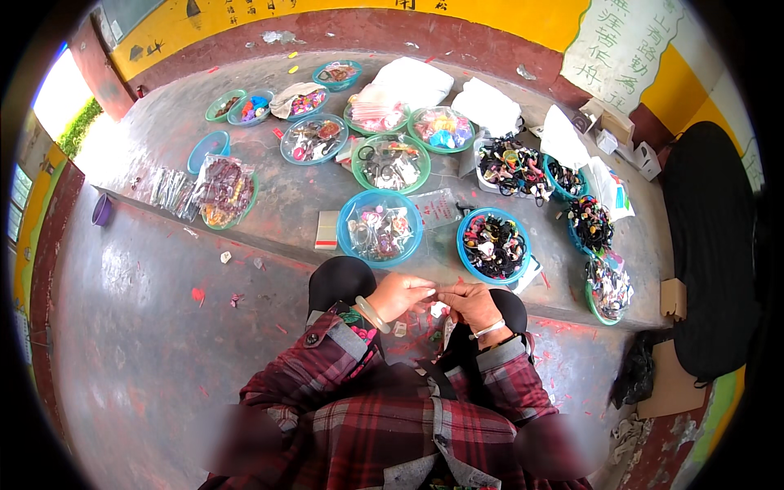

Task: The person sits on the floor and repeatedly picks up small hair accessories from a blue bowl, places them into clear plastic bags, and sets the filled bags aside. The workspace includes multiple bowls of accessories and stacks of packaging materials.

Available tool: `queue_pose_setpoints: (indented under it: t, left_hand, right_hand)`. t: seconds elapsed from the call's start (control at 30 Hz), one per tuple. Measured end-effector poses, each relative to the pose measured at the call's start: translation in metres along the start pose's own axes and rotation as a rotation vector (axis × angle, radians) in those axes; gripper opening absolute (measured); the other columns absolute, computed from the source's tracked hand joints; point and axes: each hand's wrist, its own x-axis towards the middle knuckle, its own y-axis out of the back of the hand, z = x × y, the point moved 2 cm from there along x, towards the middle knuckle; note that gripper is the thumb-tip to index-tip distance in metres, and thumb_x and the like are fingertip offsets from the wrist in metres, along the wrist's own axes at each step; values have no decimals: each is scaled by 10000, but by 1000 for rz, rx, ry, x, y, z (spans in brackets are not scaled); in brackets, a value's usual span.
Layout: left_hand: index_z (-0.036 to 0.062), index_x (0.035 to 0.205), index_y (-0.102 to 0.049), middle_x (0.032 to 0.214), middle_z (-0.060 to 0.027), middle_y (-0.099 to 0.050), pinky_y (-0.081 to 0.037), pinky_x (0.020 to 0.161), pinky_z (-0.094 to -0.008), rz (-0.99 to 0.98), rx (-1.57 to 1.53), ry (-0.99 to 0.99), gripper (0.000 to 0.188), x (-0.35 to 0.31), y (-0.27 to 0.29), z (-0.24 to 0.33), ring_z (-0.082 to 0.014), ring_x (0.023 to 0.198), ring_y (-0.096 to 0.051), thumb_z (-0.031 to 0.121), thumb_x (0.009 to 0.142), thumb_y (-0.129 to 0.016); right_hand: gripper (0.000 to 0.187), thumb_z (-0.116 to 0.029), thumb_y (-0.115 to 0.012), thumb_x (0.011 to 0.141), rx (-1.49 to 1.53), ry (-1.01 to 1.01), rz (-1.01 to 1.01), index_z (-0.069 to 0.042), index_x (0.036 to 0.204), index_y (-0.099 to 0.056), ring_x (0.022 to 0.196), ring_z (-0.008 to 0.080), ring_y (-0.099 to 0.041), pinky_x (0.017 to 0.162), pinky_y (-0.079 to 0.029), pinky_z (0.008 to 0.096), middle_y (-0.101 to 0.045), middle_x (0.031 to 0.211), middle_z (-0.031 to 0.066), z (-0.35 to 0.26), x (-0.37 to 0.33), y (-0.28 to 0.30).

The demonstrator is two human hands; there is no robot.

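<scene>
My left hand (398, 295) and my right hand (471, 305) meet above my knees, fingertips pinched close together. Whatever sits between the fingers is too small to make out. Just beyond the left hand stands a blue basket (343, 245) of small items in clear plastic bags. A second blue basket (462, 260), beyond the right hand, holds black hair ties with colourful ornaments. A small cardboard box (327, 229) lies left of the first basket. On the floor below the hands are small white scraps (399, 329).
Along the raised concrete ledge (278, 233) stand several more baskets, such as a green basket (425, 173), and white sacks (415, 79). Bagged items (170, 191) lie at its left. A purple cup (102, 210) and red scraps (198, 295) are on the floor. A black cover (707, 245) hangs right.
</scene>
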Motion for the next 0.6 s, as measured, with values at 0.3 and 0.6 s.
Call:
queue_pose_setpoints:
  t: [0.3,0.6]
  left_hand:
    - [-4,1078,-593,945,-88,-625,-546,600,-250,-65,47,-24,275,4,3,-13,-122,787,-606,173,869,-574]
    - [0,1103,-573,967,-73,-620,-518,580,-229,27,-164,10,274,-1,6,2,-149,724,-629,157,878,-563]
  right_hand:
    - [161,-155,-661,778,-125,-85,-55,-20,862,-687,378,75,-464,350,-319,201,-570,554,13,-23,-12,-6]
    - [208,-155,-630,812,80,-83,22,5,941,-664,354,66,-421,344,-313,186,-648,699,65,-11,-4,2]
